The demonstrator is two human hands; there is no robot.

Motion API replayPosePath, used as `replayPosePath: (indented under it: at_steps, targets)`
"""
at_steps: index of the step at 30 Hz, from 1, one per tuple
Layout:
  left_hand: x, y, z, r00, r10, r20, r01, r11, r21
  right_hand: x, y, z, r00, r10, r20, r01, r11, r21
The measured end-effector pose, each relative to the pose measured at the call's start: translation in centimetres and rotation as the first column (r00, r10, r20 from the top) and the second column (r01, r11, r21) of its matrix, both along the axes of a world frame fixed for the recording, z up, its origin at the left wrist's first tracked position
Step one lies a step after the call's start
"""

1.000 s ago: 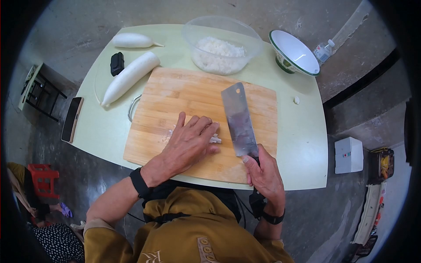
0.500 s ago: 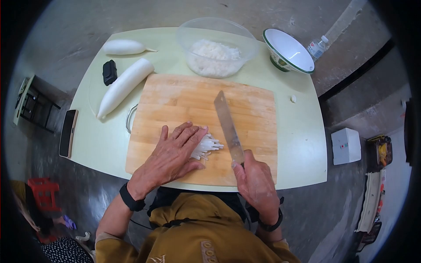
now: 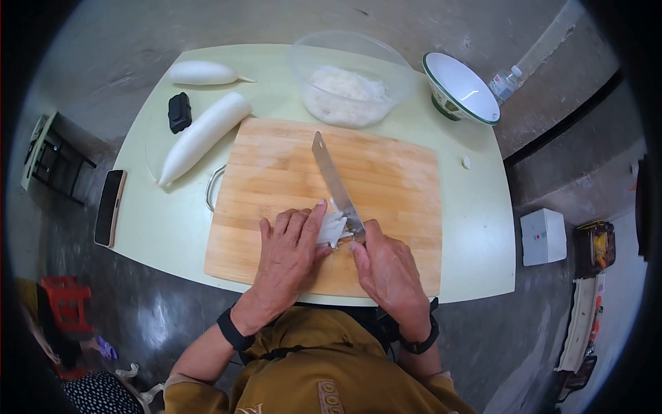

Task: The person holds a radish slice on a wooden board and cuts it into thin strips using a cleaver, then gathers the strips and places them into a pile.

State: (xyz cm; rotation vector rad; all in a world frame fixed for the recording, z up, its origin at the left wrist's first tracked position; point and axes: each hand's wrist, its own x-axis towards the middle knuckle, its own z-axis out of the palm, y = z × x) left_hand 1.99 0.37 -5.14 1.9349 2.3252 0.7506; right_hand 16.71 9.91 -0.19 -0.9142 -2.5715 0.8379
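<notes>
Moved: your cleaver (image 3: pixel 332 179) has swung in from the right half of the cutting board (image 3: pixel 393 172) onto the radish strips (image 3: pixel 332 228).
Right hand (image 3: pixel 386 269): clamped on the cleaver's handle, blade on edge, tip towards the board's far side.
Left hand (image 3: pixel 289 252): fingers flat and together, pressing the strips down.
Radish strips: near the board's front edge, between both hands.
Bench (image 3: pixel 476 228): clear bowl (image 3: pixel 352 76) of shreds beyond the board, whole radish (image 3: pixel 203 127) off its left corner.
</notes>
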Motion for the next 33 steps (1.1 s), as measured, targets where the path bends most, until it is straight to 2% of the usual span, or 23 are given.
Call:
replayPosePath:
  at_steps: [2, 7, 9, 14, 18, 21, 23, 25, 27, 30, 32, 33]
  targets:
    - [0.1, -0.1, 0.8, 1.000, 0.014, 0.020, -0.013, 1.000, -0.021, 0.4, 0.8, 0.3, 0.998, -0.018, 0.055, 0.019, 1.000, -0.014]
    - [-0.5, -0.3, 3.5, 0.988, -0.031, 0.152, 0.044, 0.995, -0.084, 1.2, 1.4, 0.4, 1.000, -0.015, -0.003, 0.015, 0.998, -0.054]
    - [-0.3, 0.2, 3.8, 0.991, -0.028, 0.129, 0.035, 0.998, -0.048, 1.3, 1.4, 0.3, 0.999, 0.003, -0.054, -0.007, 0.997, -0.077]
    - [-0.6, 1.0, 3.0, 0.984, -0.028, 0.175, 0.022, 0.999, 0.039, 1.5, 1.6, 0.3, 1.000, 0.001, -0.005, -0.002, 0.989, -0.148]
    - [-1.2, 1.1, 2.6, 0.979, -0.035, 0.199, 0.010, 0.992, 0.124, 1.4, 2.0, 0.0, 1.000, 0.017, -0.005, -0.017, 0.998, -0.060]
    - [-1.5, 0.9, 3.1, 0.975, -0.034, 0.222, 0.023, 0.998, 0.051, 0.8, 2.7, 0.5, 0.997, 0.016, 0.073, -0.014, 1.000, -0.022]
    - [-1.5, 0.4, 3.0, 0.978, -0.082, 0.192, 0.073, 0.996, 0.056, 0.1, 3.5, 0.3, 0.993, 0.082, 0.084, -0.088, 0.994, 0.070]
    - [-1.3, -0.3, 3.0, 0.978, -0.128, 0.166, 0.120, 0.991, 0.060, -0.6, 4.1, 0.4, 0.989, 0.115, 0.091, -0.122, 0.990, 0.073]
    - [-0.9, -1.1, 3.4, 0.984, -0.158, 0.078, 0.164, 0.984, -0.074, -1.0, 4.5, 0.3, 0.984, 0.150, 0.100, -0.158, 0.985, 0.075]
    - [-1.0, -1.3, 2.2, 0.990, -0.131, 0.052, 0.135, 0.989, -0.068, -1.7, 4.9, 0.0, 0.967, 0.229, 0.110, -0.241, 0.963, 0.118]
    - [-0.8, -1.1, 1.7, 0.992, -0.116, 0.057, 0.120, 0.990, -0.072, -1.7, 5.4, -0.1, 0.938, 0.346, 0.032, -0.347, 0.934, 0.082]
    - [-0.8, -1.0, 1.6, 0.993, -0.101, 0.064, 0.106, 0.991, -0.076, -1.7, 5.7, 0.0, 0.938, 0.344, 0.038, -0.346, 0.935, 0.084]
